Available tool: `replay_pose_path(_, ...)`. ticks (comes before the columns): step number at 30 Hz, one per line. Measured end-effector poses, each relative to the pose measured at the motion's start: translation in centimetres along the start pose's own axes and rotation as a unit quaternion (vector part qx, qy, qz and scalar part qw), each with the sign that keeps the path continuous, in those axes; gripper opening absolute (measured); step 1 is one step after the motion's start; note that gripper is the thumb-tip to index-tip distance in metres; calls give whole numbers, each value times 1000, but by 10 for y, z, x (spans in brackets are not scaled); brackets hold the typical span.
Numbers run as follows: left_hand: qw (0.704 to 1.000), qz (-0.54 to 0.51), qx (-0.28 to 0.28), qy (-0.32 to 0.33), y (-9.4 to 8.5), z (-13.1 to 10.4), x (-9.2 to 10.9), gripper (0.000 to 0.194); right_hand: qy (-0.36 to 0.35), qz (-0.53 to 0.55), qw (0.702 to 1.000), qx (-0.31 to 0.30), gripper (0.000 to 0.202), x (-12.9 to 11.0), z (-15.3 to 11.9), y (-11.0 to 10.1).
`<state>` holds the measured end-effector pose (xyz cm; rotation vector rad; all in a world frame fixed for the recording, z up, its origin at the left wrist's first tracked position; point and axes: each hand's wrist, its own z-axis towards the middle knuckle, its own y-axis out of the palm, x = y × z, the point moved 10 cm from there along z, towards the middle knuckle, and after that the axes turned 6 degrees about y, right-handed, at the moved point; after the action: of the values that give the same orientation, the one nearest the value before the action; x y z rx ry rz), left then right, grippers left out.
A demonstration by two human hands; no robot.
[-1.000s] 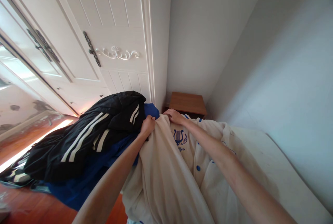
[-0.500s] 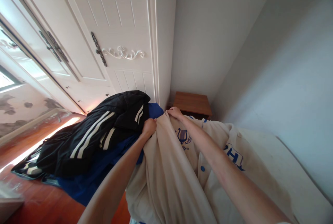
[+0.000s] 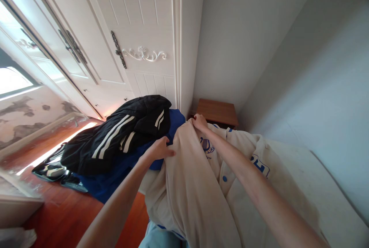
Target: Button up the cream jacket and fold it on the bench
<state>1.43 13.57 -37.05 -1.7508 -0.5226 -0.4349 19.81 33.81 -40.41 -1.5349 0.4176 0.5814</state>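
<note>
A cream jacket [image 3: 193,186] with blue buttons, a blue lyre print and a blue letter patch lies spread out in front of me. My right hand [image 3: 199,122] is closed on its far edge, pinching the cloth at the top of a long fold. My left hand [image 3: 160,148] is at the left side of that fold, thumb and fingers apart, its thumb against or very near the cloth. Left of it lies a black garment with white stripes [image 3: 129,133], on top of blue cloth [image 3: 108,182].
A white wardrobe [image 3: 150,21] with dark metal handles stands behind the clothes. A small brown wooden cabinet [image 3: 216,110] fits between it and the grey wall [image 3: 317,71]. Reddish wooden floor [image 3: 63,217] shows at lower left.
My left hand has let go of the jacket's far edge and come down and left, its fingers parting. My right hand keeps its pinch. The view has shifted slightly left.
</note>
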Motion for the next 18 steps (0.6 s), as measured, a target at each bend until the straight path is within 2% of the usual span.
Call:
replay_pose_path(3,996,-91,3,-24,3,-12,-7,23,-18,15,1000,13,27,3,-16,-7)
replay_pose_path(4,990,-134,7,-46,4,-14,-11,16,-29,23,999,7,26,4,-21,-8)
replay_pose_path(7,973,-197,47,-111,-1,-22,-24,17,-61,53,997,-17,24,8,-35,-10)
replay_pose_path(11,975,-156,102,-118,-9,-31,-28,18,-54,106,991,-53,33,10,-39,-7)
replay_pose_path(15,983,-109,105,-107,-7,-36,-26,20,2,152,985,-85,30,7,-29,5)
replay_pose_path(18,981,-141,75,-108,0,-40,-24,26,69,174,979,-79,26,9,-21,11)
